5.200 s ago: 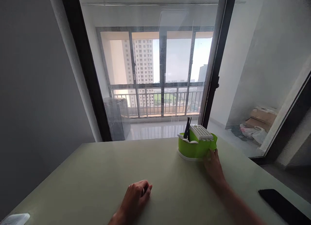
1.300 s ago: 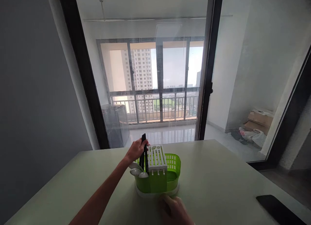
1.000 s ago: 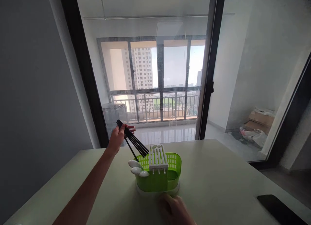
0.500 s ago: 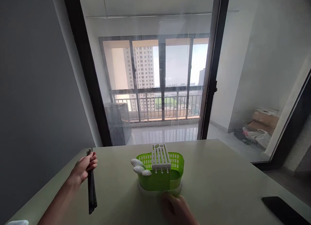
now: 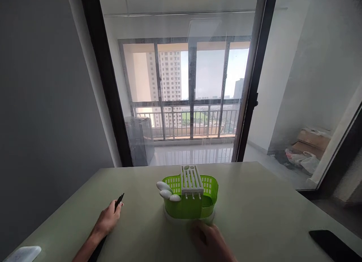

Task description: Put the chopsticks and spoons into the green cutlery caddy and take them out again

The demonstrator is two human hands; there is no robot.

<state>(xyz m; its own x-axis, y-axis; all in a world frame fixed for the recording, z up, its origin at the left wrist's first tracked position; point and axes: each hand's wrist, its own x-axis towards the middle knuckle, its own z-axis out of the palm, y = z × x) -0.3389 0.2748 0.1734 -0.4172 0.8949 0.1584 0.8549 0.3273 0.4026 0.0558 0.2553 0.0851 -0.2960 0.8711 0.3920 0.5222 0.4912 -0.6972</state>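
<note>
A bundle of black chopsticks [image 5: 97, 250] is gripped in my left hand [image 5: 109, 218], which is closed over the table's left side. The tips poke out beyond my fingers, slanting up to the right, and the thick ends run down past my wrist. At the front of the green basket [image 5: 183, 209], my right hand [image 5: 210, 239] is curled by its pale base, partly blurred. Whether it touches the base or holds anything is hidden. White spoons [image 5: 165, 194] lean out of the basket's left end. Across its middle sits a white slotted rack [image 5: 192, 181] with small hooks.
The pale green table [image 5: 263, 216] ends at a glass sliding door with a dark frame [image 5: 250, 103]. A dark flat object [image 5: 332, 243] lies at the right edge. A white item [image 5: 25, 253] shows at the lower left. Boxes and bags [image 5: 308, 148] lie beyond the glass.
My left hand has moved down and right, and the chopsticks have turned from nearly upright to slanted. My right hand stays by the basket's front. The view has shifted slightly.
</note>
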